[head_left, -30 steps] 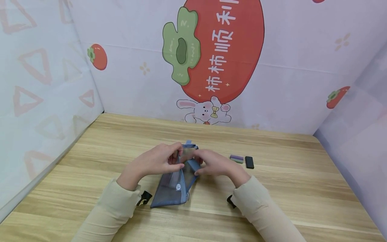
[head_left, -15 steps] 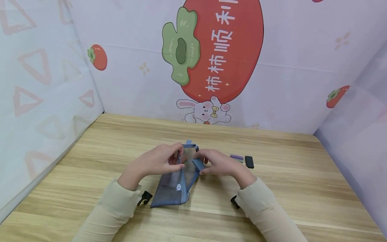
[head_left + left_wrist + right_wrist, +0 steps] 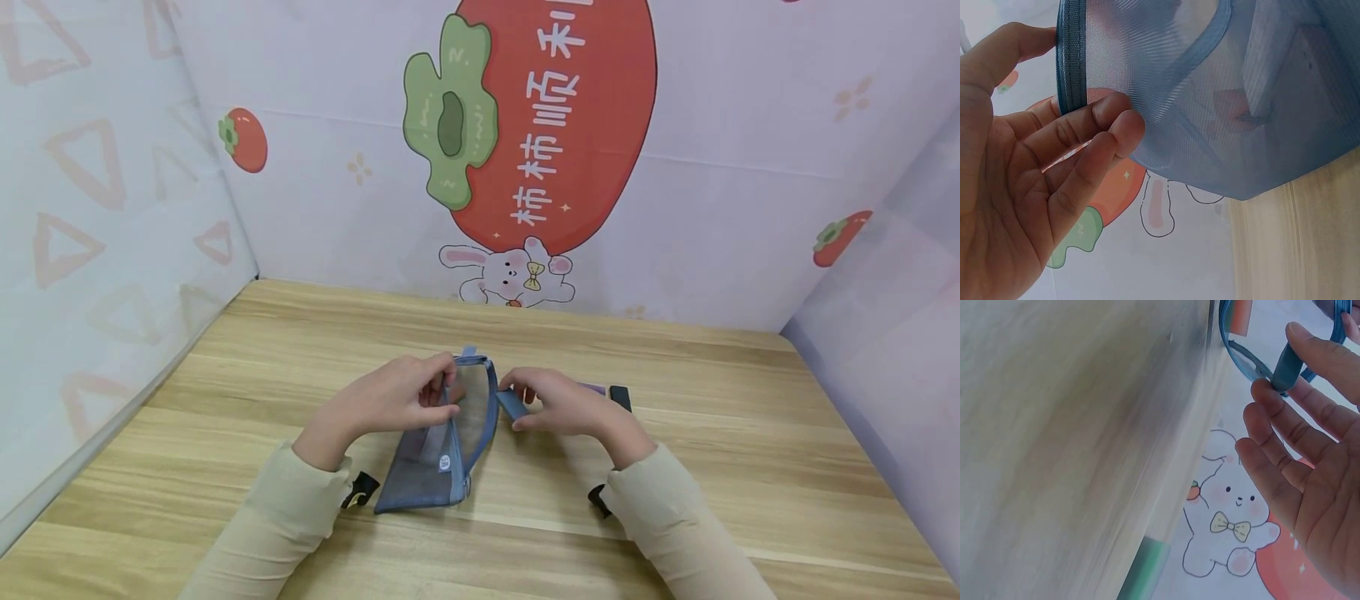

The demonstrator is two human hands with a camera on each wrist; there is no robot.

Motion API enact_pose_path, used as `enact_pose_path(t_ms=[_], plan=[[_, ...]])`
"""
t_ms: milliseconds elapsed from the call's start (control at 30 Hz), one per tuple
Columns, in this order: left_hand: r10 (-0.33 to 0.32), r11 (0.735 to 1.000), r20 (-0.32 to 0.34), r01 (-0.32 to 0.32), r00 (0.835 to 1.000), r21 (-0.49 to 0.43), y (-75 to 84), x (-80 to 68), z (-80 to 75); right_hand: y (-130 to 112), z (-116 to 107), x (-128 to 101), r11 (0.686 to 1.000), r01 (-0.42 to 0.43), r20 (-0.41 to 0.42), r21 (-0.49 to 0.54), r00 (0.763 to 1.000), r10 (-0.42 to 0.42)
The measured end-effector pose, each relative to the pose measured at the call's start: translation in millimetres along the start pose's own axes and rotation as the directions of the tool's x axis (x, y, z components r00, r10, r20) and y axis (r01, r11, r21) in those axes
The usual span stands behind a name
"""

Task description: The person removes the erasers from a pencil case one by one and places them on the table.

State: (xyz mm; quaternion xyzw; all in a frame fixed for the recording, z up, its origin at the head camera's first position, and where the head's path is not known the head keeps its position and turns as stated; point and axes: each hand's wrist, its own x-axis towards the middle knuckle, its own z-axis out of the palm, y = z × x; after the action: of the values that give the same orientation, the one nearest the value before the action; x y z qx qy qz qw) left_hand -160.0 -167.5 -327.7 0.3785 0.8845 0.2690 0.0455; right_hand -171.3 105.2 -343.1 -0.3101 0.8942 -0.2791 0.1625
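A blue mesh zip pouch [image 3: 420, 475] stands on the table with its mouth spread open. My left hand [image 3: 386, 400] pinches the zipper edge [image 3: 1072, 56] between thumb and fingers. Through the mesh, a reddish piece [image 3: 456, 392] and other pale shapes show inside. Just right of the mouth, my right hand [image 3: 558, 404] holds a small flat blue block [image 3: 512, 406]. In the right wrist view the block [image 3: 1287, 367] sits between thumb and fingertips, the other fingers loosely bent. Its exact kind is unclear.
Behind the right hand lie a purple striped piece [image 3: 594, 388], partly hidden, and a small black block [image 3: 620, 397]. Black buckle pieces [image 3: 362, 490] show by both wrists. A printed cloth wall [image 3: 337, 225] closes the table's back, with others at the sides.
My right hand has moved right, bringing the blue block out of the pouch mouth. The pouch's right rim now shows fully. The left hand has stayed put.
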Motion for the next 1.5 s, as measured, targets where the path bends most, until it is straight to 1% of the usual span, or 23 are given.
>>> enact_pose_path(t_ms=[400, 600, 867, 1000, 1233, 1500], plan=[[0.010, 1.000, -0.006, -0.010, 1.000, 0.002, -1.3, 0.1, 0.3, 5, -10, -13, 1.000, -0.010, -0.040, -0.009, 0.999, 0.010], [0.002, 1.000, 0.002, -0.002, 1.000, -0.001, -1.1, -0.2, 0.5, 9, -11, -17, 1.000, -0.015, -0.056, -0.013, 0.998, 0.014], [0.004, 1.000, -0.001, -0.004, 1.000, -0.007, -0.7, -0.3, 0.8, 15, -14, -24, 0.999, -0.050, -0.076, 0.011, 0.996, 0.051], [0.007, 1.000, -0.001, -0.007, 1.000, -0.003, -0.8, -0.1, 0.6, 19, -15, -27, 0.998, -0.056, -0.077, -0.004, 0.995, 0.055], [-0.001, 1.000, 0.004, 0.001, 1.000, -0.006, -0.6, -0.3, 0.2, 24, -14, -32, 0.997, -0.075, -0.081, -0.005, 0.994, 0.074], [0.006, 1.000, -0.004, -0.006, 1.000, 0.001, -0.7, -0.4, -0.1, 31, -13, -37, 0.995, -0.103, -0.090, -0.005, 0.991, 0.102]])
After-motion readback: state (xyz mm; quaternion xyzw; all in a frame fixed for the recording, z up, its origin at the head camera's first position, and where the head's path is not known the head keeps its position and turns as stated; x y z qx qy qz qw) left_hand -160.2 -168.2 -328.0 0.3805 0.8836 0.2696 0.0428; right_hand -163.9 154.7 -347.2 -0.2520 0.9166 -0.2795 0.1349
